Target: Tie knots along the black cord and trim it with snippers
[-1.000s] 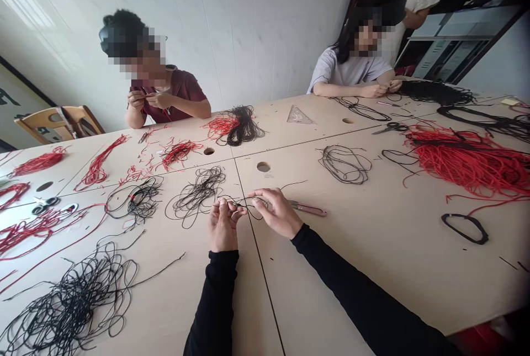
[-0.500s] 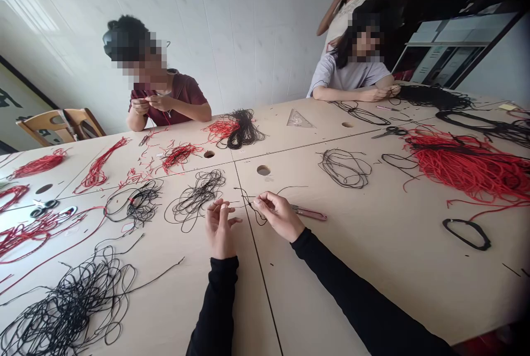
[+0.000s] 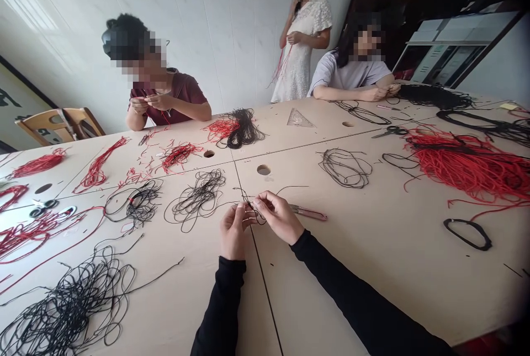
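Between my hands is a thin black cord, with a small loop below the fingers and loose ends running out to both sides. My right hand pinches the cord between thumb and forefinger. Close against it, my left hand is closed at the cord too, thumb pressed to the fingers. The fingertips partly hide the point where the cord is gripped. Just right of my right hand lies a pink-handled cutter or snips. A loose bundle of black cord rests left of my left hand.
A large black cord tangle lies at the near left. Red cords are heaped at the right, by black scissors. A clear set square and a round table hole are beyond my hands. Two people sit opposite; another stands.
My left hand has moved right to meet my right hand and closed at the cord. The standing person has moved left, with red cords visible in hand.
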Motion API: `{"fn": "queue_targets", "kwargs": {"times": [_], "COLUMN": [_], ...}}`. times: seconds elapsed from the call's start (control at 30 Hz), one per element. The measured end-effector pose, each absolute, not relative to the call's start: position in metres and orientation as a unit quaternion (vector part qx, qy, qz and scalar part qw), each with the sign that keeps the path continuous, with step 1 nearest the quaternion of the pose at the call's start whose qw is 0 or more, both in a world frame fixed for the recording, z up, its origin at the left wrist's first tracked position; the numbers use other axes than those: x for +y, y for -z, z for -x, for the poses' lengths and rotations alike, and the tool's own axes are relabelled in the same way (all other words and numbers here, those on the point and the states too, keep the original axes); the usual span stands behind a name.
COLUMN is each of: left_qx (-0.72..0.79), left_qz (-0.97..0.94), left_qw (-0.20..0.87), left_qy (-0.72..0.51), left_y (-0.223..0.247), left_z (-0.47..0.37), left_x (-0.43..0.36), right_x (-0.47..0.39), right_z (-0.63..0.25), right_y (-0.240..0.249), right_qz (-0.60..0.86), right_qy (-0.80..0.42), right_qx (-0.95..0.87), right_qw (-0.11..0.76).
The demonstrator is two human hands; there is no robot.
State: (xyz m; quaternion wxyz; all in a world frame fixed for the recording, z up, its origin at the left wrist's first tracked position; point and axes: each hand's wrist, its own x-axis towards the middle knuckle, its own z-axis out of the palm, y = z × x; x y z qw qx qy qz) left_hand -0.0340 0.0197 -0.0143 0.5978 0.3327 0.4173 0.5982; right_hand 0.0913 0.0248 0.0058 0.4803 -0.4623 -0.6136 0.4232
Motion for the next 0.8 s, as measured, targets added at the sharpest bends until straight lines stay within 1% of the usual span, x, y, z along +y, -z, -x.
{"fn": "queue_targets", "kwargs": {"times": [0.1,0.3,0.37,0.5,0.57,0.8], "left_qx": [0.427,0.428,0.43,0.42,0.418,0.447], "left_qz": [-0.321,-0.369,-0.365,-0.324,-0.317,-0.354], "left_qw": [0.581,0.512,0.528,0.601,0.615,0.549], "left_qy": [-0.614,-0.647,-0.635,-0.598,-0.589,-0.611], "left_y": [0.0169,0.017,0.0169,0.0155,0.0144,0.016], "left_z": [0.0357,0.0406,0.0424,0.0428,0.0413,0.0414], "left_x": [0.0209,0.0217,0.0228,0.0232,0.0221,0.022], "right_x": [0.0237,0.0226,0.0229,0.0241,0.0243,0.023], "right_z": [-0.0897,-0.0885,-0.0882,-0.0885,-0.0889,-0.0885], "right_y": [-0.0056,-0.0053,-0.0051,-0.0039,-0.0032,-0.0038], "right_qz": [0.456,0.482,0.482,0.474,0.473,0.484], "right_qy": [-0.429,-0.372,-0.378,-0.402,-0.41,-0.368], "right_qx": [-0.623,-0.655,-0.652,-0.64,-0.635,-0.66], "right_qw": [0.468,0.448,0.447,0.452,0.453,0.441]}}
